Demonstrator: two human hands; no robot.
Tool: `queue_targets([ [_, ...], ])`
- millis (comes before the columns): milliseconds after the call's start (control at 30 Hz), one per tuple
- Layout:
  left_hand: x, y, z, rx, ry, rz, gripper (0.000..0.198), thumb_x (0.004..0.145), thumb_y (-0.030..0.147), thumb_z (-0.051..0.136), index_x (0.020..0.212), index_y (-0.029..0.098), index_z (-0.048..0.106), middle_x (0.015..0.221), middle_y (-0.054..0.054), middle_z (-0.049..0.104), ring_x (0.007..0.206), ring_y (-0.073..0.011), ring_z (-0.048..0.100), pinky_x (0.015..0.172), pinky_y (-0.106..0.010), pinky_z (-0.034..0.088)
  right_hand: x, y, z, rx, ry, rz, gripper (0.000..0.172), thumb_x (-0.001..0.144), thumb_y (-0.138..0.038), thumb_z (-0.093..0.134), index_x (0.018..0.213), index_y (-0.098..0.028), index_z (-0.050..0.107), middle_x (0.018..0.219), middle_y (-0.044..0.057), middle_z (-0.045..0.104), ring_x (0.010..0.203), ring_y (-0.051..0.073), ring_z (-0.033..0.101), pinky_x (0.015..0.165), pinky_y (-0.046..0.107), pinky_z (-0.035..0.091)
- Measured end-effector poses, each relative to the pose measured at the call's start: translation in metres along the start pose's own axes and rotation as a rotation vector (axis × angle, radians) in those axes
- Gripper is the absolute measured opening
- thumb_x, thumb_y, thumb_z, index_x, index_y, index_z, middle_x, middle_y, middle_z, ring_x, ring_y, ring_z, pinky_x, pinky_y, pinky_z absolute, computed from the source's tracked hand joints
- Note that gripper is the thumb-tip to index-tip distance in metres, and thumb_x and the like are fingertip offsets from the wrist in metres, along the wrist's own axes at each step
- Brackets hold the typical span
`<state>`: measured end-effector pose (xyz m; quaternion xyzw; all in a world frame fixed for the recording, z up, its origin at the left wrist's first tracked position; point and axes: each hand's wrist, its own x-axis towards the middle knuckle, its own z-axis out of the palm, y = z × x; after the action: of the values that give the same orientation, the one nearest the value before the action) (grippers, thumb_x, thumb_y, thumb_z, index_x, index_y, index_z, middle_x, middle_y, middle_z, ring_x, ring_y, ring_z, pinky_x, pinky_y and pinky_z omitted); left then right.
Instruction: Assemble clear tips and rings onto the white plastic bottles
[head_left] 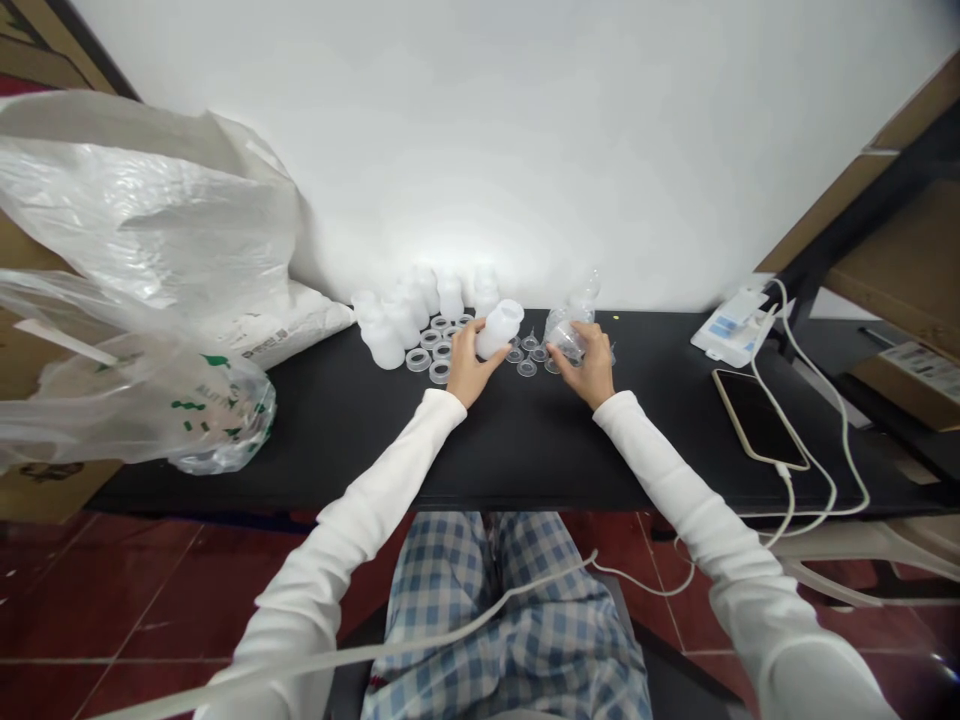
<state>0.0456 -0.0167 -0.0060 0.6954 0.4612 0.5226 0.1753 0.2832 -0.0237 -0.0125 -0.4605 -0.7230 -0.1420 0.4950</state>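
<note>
A white bottle [501, 326] is clasped between the thumb and fingers of the left hand [469, 366], tilted, near the middle of the back edge of the table [337, 425]. A clear cap [568, 342] is gripped by the right hand [590, 364]; whether it is lifted cannot be told. More white bottles [385, 340] are stood toward the back edge, beside scattered rings [418, 360]. Clear teats [527, 368] are spread between the hands. A phone [759, 418] is laid toward the right front corner.

Left grip [469, 372] holds a white bottle [498, 331], right grip [593, 368] a clear cover [566, 342].
</note>
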Motion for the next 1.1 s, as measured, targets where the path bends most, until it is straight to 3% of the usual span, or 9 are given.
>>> queue_targets([
  [100, 0.020, 0.012, 0.020, 0.044, 0.071, -0.049, 0.053, 0.080, 0.045, 0.079, 0.125, 0.026, 0.058, 0.127, -0.011, 0.053, 0.127, -0.0285, 0.050, 0.113, -0.046, 0.038, -0.001, 0.002, 0.000, -0.047, 0.047, 0.004, 0.047, 0.093, -0.056, 0.060, 0.123, -0.020, 0.053, 0.110, 0.014, 0.067, 0.099, 0.029, 0.067, 0.086, 0.049, 0.054],
  [200, 0.045, 0.018, 0.044, -0.054, 0.075, -0.099, 0.050, 0.081, 0.038, 0.080, 0.124, 0.025, 0.058, 0.121, -0.009, 0.052, 0.121, -0.0260, 0.053, 0.110, -0.043, 0.042, -0.002, 0.003, -0.002, -0.070, 0.094, 0.006, 0.047, 0.092, -0.057, 0.060, 0.120, -0.020, 0.053, 0.108, 0.014, 0.068, 0.095, 0.029, 0.067, 0.086, 0.049, 0.055],
  [367, 0.074, 0.012, 0.075, -0.133, 0.029, -0.225, 0.036, 0.078, 0.027, 0.080, 0.104, 0.019, 0.056, 0.110, -0.011, 0.055, 0.117, -0.0306, 0.056, 0.108, -0.046, 0.042, -0.002, 0.006, -0.004, 0.013, 0.102, 0.024, 0.047, 0.090, -0.053, 0.063, 0.122, -0.019, 0.053, 0.109, 0.015, 0.067, 0.094, 0.031, 0.066, 0.086, 0.051, 0.055],
  [533, 0.087, 0.002, 0.088, -0.113, -0.009, -0.296, 0.035, 0.074, 0.017, 0.078, 0.098, 0.018, 0.052, 0.118, -0.017, 0.059, 0.131, -0.0381, 0.052, 0.115, -0.052, 0.034, -0.002, 0.007, -0.003, 0.010, 0.087, 0.021, 0.046, 0.089, -0.051, 0.064, 0.122, -0.021, 0.053, 0.109, 0.014, 0.066, 0.097, 0.031, 0.065, 0.088, 0.052, 0.054],
  [767, 0.099, 0.006, 0.087, -0.006, -0.108, -0.446, 0.034, 0.071, 0.015, 0.080, 0.090, 0.017, 0.052, 0.107, -0.024, 0.067, 0.126, -0.0429, 0.059, 0.107, -0.052, 0.039, -0.003, 0.008, 0.001, 0.025, 0.126, 0.036, 0.051, 0.089, -0.053, 0.064, 0.124, -0.019, 0.049, 0.110, 0.014, 0.063, 0.095, 0.029, 0.064, 0.085, 0.051, 0.055],
  [900, 0.093, 0.012, 0.076, 0.024, -0.125, -0.452, 0.029, 0.072, 0.013, 0.079, 0.085, 0.017, 0.053, 0.102, -0.023, 0.068, 0.121, -0.0424, 0.062, 0.105, -0.050, 0.041, -0.002, 0.008, -0.001, 0.035, 0.110, 0.087, 0.048, 0.089, -0.054, 0.064, 0.119, -0.018, 0.052, 0.107, 0.014, 0.063, 0.093, 0.029, 0.063, 0.085, 0.051, 0.055],
  [967, 0.078, 0.016, 0.064, -0.040, -0.097, -0.407, 0.025, 0.074, 0.012, 0.077, 0.086, 0.018, 0.056, 0.096, -0.017, 0.069, 0.116, -0.0383, 0.064, 0.105, -0.048, 0.042, -0.002, 0.007, -0.002, 0.043, 0.068, 0.119, 0.046, 0.089, -0.055, 0.063, 0.115, -0.018, 0.054, 0.103, 0.014, 0.064, 0.090, 0.029, 0.063, 0.083, 0.052, 0.055],
  [1033, 0.055, 0.022, 0.047, -0.152, -0.067, -0.259, 0.017, 0.081, 0.017, 0.072, 0.093, 0.019, 0.060, 0.096, -0.012, 0.070, 0.109, -0.0309, 0.066, 0.105, -0.044, 0.043, -0.002, 0.003, -0.001, 0.059, 0.030, 0.141, 0.044, 0.090, -0.056, 0.062, 0.112, -0.018, 0.056, 0.100, 0.013, 0.064, 0.087, 0.029, 0.062, 0.082, 0.051, 0.055],
  [1100, 0.028, 0.030, 0.031, -0.271, -0.126, -0.120, 0.011, 0.090, 0.028, 0.064, 0.099, 0.020, 0.064, 0.102, -0.009, 0.071, 0.100, -0.0237, 0.067, 0.100, -0.038, 0.047, -0.002, -0.004, 0.002, 0.079, 0.012, 0.146, 0.043, 0.091, -0.058, 0.060, 0.110, -0.019, 0.056, 0.098, 0.012, 0.065, 0.085, 0.027, 0.062, 0.081, 0.048, 0.055],
])
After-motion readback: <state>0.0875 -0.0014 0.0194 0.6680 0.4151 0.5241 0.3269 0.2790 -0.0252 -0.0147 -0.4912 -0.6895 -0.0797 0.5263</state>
